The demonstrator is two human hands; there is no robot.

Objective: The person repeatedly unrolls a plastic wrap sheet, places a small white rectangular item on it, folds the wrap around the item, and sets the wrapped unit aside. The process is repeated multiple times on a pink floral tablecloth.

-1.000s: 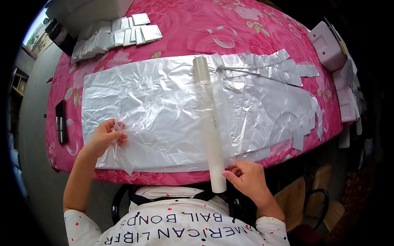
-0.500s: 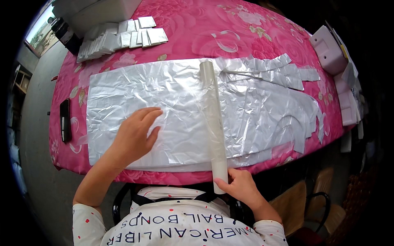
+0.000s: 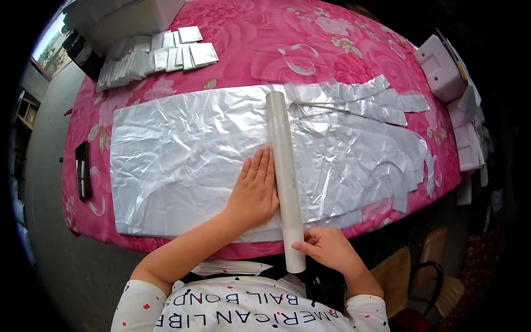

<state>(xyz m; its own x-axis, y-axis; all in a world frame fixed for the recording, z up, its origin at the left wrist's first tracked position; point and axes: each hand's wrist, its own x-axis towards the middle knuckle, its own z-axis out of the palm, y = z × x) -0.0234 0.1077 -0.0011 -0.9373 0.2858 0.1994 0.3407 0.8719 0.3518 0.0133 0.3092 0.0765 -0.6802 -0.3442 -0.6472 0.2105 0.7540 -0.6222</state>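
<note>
A pale, slim tube (image 3: 285, 166) lies across a stack of thin, see-through plastic sheets (image 3: 177, 149) whose right end is cut into straps and a curved notch. My left hand (image 3: 254, 191) rests flat on the sheets just left of the tube, fingers stretched out together and their tips close against its side. At the tube's near end, which juts past the table edge, my right hand (image 3: 323, 249) grips it, thumb on top and the other fingers curled at its right side.
Several flat folded plastic packets (image 3: 138, 58) are grouped at the far left, beside a white box (image 3: 124, 22) and a dark jar (image 3: 82, 52). A black phone-like object (image 3: 83, 171) lies at the left edge. Pink foam boxes (image 3: 442, 69) stand at the right; a wooden stool (image 3: 392, 276) is below.
My left hand has moved right and come down flat beside the tube. The top sheet's left part now lies smoother. My right hand stays at the tube's near end.
</note>
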